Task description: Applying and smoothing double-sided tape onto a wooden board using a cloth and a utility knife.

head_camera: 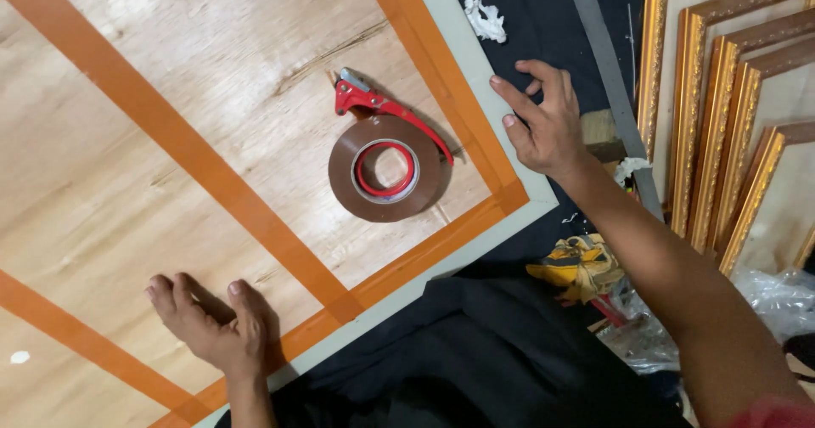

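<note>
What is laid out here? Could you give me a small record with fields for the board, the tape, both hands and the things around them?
Surface: pale plywood board crossed and edged with orange tape strips
Tool: red-handled dispenser with a brown tape roll, lying flat on the board
Left hand: palm down, pressing the board's near edge
Right hand: fingertips on the board's far edge, holding nothing
Nearby: gilded wooden picture frames, stacked leaning; grey metal ruler; crumpled white paper
</note>
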